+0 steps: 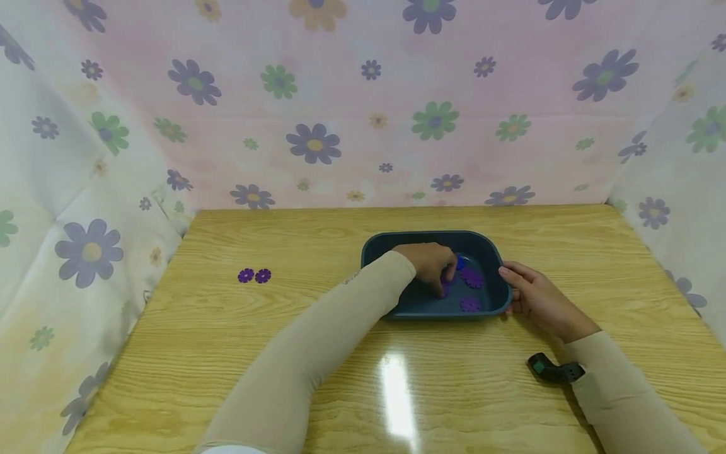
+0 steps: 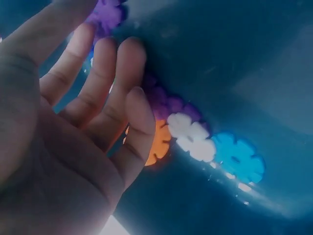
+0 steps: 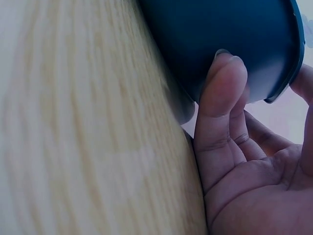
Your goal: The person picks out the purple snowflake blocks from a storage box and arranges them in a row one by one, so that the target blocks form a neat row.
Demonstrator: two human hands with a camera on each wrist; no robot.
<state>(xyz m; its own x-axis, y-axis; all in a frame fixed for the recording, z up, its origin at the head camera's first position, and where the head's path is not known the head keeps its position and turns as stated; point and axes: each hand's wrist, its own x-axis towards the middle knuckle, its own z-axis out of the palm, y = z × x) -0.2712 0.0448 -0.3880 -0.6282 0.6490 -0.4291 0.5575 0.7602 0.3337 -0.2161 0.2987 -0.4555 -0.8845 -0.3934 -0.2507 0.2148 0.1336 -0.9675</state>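
Note:
My left hand (image 1: 430, 261) reaches down inside a dark blue plastic tub (image 1: 431, 315), thumb and index finger apart over purple flower-shaped pieces. In the left wrist view, its fingers curve loosely, and a purple flower piece (image 2: 108, 14) shows just past the thumb and index fingertips. Near the little finger lie an orange flower piece (image 2: 159, 142), a white one (image 2: 191, 137) and a light blue one (image 2: 238, 157). My right hand (image 1: 541, 302) holds the tub's right end, thumb at the rim and fingers bent against the outer wall (image 3: 230, 44).
Two purple flower pieces (image 1: 254, 275) lie side by side on the wooden table (image 1: 317, 252), left of the tub. A black strap (image 1: 556, 371) sticks out from the right wrist. Flower-printed cloth (image 1: 351, 94) encloses the back and sides.

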